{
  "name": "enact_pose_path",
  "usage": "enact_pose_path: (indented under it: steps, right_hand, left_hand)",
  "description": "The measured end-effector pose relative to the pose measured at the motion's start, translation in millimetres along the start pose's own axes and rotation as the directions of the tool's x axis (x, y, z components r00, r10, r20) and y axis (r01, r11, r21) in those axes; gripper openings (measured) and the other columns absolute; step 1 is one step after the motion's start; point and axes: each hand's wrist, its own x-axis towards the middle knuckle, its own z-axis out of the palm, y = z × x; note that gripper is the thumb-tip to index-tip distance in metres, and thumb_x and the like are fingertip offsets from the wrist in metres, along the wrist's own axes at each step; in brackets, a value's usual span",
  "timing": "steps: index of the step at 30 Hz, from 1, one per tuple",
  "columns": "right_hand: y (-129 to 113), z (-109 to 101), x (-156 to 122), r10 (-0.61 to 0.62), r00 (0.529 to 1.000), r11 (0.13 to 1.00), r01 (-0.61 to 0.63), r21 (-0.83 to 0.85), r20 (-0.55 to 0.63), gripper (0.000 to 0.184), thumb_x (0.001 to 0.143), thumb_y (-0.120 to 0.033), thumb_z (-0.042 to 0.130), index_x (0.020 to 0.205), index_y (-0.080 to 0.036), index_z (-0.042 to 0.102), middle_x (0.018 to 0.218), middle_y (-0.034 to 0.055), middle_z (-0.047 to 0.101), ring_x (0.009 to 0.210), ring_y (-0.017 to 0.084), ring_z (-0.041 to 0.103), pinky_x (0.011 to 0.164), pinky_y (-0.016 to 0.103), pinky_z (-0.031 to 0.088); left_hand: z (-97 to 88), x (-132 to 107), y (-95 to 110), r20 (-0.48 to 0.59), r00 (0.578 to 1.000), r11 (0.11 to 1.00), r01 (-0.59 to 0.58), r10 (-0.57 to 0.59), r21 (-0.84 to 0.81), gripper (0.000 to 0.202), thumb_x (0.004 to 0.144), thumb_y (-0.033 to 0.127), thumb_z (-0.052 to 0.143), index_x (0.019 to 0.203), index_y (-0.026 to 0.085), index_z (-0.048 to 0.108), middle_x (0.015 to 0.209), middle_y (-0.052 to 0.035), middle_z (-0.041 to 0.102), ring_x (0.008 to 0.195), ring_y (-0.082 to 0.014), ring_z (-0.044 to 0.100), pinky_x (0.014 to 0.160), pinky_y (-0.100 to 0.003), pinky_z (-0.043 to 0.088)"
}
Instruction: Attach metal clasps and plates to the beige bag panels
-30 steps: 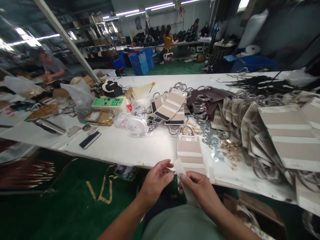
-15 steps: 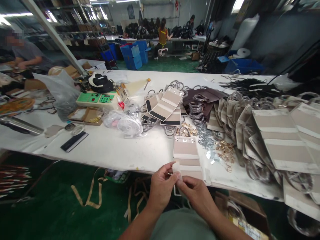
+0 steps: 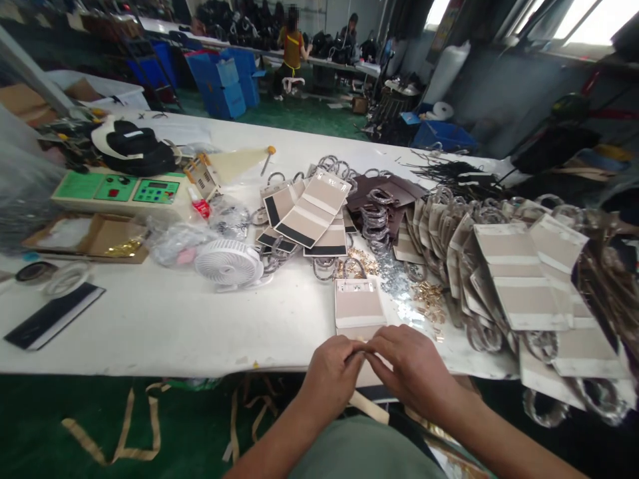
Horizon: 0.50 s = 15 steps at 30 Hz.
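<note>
My left hand [image 3: 332, 372] and my right hand [image 3: 409, 362] meet at the table's front edge, fingertips pinched together. A pale strip [image 3: 369, 407] shows just below them and seems to run up into the pinch; the fingers hide most of it. Right behind the hands lies a beige panel [image 3: 359, 305] with a clear-wrapped ring handle [image 3: 355, 267] at its top. The panel's lower part is partly covered by my hands. To its right are small gold metal fittings [image 3: 428, 301] and shiny silver pieces [image 3: 397, 289].
Wrapped-handle beige panels [image 3: 524, 273] crowd the right side, some overhanging the edge. More panels [image 3: 319, 203] lie mid-table beside dark brown ones [image 3: 392, 193]. At left are a white fan [image 3: 229, 263], a green-faced control box [image 3: 117, 189] and a cardboard tray [image 3: 94, 236]. Two people are at a far table.
The camera view has turned right and moved closer to the table. My fingers have closed together over the white strip, whose upper end was visible before.
</note>
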Motion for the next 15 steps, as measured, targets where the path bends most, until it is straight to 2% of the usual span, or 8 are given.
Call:
enact_pose_path:
  steps: [4,8,11,13,15]
  right_hand:
    - [7,5,5,0.126,0.992,0.99,-0.123,0.066,-0.032,0.013,0.099,-0.017,0.061,0.089,-0.023,0.067,0.082,0.0011,0.068,0.078,0.019,0.061,0.075,0.033,0.037]
    - [32,13,10,0.202,0.978,0.969,-0.192,0.157,-0.051,0.011,0.101,-0.022,0.061,0.094,-0.024,0.068,0.085,0.0008,0.07,0.079,0.019,0.064,0.076,0.031,0.039]
    - [63,20,17,0.213,0.977,0.954,-0.204,0.218,-0.017,0.01,0.101,-0.025,0.062,0.094,-0.024,0.07,0.086,0.0003,0.072,0.08,0.018,0.066,0.078,0.03,0.041]
    - [86,26,23,0.215,0.977,0.947,-0.21,0.243,0.005,0.011,0.097,-0.02,0.064,0.087,-0.023,0.068,0.081,-0.0006,0.071,0.076,0.018,0.065,0.076,0.03,0.041]
    - [109,35,28,0.218,0.976,0.939,-0.217,0.266,0.028,0.013,0.09,-0.015,0.066,0.08,-0.023,0.066,0.074,-0.0018,0.068,0.071,0.017,0.062,0.073,0.03,0.041]
  left_hand:
    - [-6.5,23,-9,0.036,0.998,0.997,0.057,-0.055,-0.055,0.019,0.095,0.022,0.066,0.107,0.021,0.081,0.103,-0.0052,0.079,0.094,-0.0209,0.073,0.088,-0.03,0.053]
    - [0.5,49,-21,0.092,0.995,0.999,-0.037,0.037,-0.005,0.017,0.098,0.018,0.063,0.101,0.021,0.08,0.096,-0.0039,0.077,0.09,-0.0192,0.072,0.086,-0.029,0.053]
    - [14.2,66,-31,0.085,0.987,0.977,-0.15,0.139,0.148,0.021,0.102,0.017,0.055,0.1,0.018,0.076,0.091,-0.0056,0.073,0.085,-0.0202,0.068,0.08,-0.031,0.052]
    - [25.6,77,-35,0.087,0.974,0.93,-0.227,0.21,0.289,0.025,0.104,0.016,0.05,0.097,0.017,0.074,0.085,-0.007,0.069,0.081,-0.0215,0.065,0.075,-0.033,0.05]
    - [38.4,88,-39,0.085,0.967,0.876,-0.253,0.239,0.41,0.029,0.104,0.014,0.045,0.091,0.016,0.071,0.082,-0.0081,0.066,0.078,-0.0223,0.061,0.071,-0.034,0.048]
